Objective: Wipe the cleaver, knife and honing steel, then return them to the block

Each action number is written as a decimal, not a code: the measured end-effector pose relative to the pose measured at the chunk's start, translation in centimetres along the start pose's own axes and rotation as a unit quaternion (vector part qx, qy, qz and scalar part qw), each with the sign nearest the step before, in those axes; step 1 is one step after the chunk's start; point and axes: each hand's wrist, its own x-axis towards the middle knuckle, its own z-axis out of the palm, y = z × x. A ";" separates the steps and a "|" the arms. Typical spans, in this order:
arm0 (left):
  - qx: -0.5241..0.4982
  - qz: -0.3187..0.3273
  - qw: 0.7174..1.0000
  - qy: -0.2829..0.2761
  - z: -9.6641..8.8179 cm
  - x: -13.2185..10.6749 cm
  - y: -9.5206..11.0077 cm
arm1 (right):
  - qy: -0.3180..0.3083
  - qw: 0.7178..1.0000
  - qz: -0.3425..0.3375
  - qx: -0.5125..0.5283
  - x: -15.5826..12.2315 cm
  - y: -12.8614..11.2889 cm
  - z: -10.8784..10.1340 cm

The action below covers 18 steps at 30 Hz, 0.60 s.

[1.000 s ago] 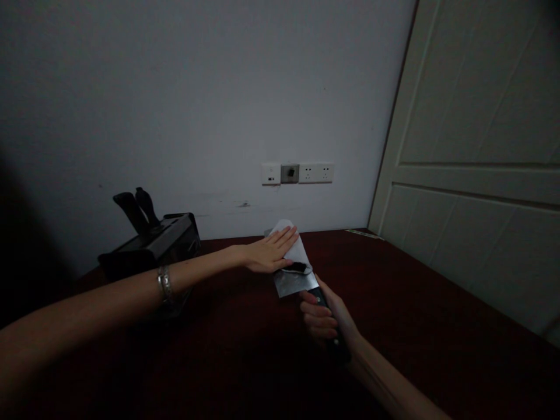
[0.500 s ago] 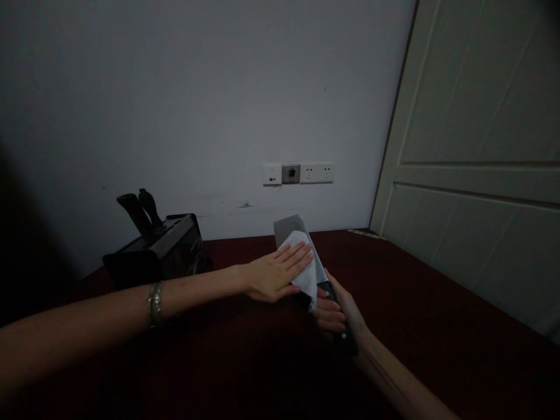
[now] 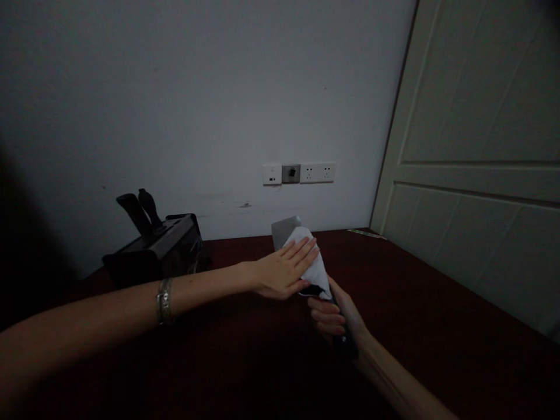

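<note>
My right hand (image 3: 339, 315) is wrapped round the black riveted handle (image 3: 345, 344) of a cleaver, whose broad blade (image 3: 283, 228) points up and away from me. A white cloth (image 3: 317, 273) lies over most of the blade, leaving the far end bare. My left hand (image 3: 286, 271) rests flat on this cloth with its fingers stretched out, pressing it against the blade. Its wrist carries a silvery bracelet (image 3: 164, 301). The cloth's lower edge hangs by the top of the handle, close to my right fingers.
To the left, a dark knife block (image 3: 175, 236) stands on the dark red table (image 3: 376, 265), with black handles (image 3: 135, 213) sticking out. Sockets and a switch (image 3: 300, 173) sit on the wall behind. A pale panelled door (image 3: 472, 221) borders the right side.
My left hand has slid the cloth slightly rightward across the blade, so it covers more near the handle. The cleaver has tilted a little; my right hand keeps its hold.
</note>
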 end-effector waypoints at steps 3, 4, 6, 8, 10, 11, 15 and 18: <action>-0.005 -0.021 1.000 -0.003 0.1 0.5 -0.9 | 0.005 1.000 -0.002 -0.009 0.1 0.3 0.1; -0.008 -0.047 0.999 -0.007 0.1 0.8 -1.7 | 0.003 1.000 0.001 -0.010 0.2 0.4 0.1; -0.016 -0.108 0.994 -0.015 0.2 1.4 -3.2 | -0.002 1.000 0.008 -0.010 0.3 0.6 0.1; -0.022 -0.141 0.990 -0.020 0.2 1.8 -3.6 | -0.005 1.000 0.012 -0.008 0.2 0.7 0.1; -0.018 -0.127 0.992 -0.015 0.2 1.9 -2.5 | -0.003 1.000 0.005 -0.010 0.1 0.6 0.1; -0.011 -0.109 0.994 -0.009 0.1 1.9 -1.6 | -0.002 1.000 0.002 -0.014 0.0 0.5 0.0; 0.020 -0.046 0.999 0.008 -0.3 1.7 1.1 | -0.001 0.999 0.000 -0.039 0.0 0.3 -0.1; 0.020 -0.066 0.998 0.011 -0.5 1.9 0.2 | 0.009 0.999 -0.002 -0.050 0.1 0.3 0.1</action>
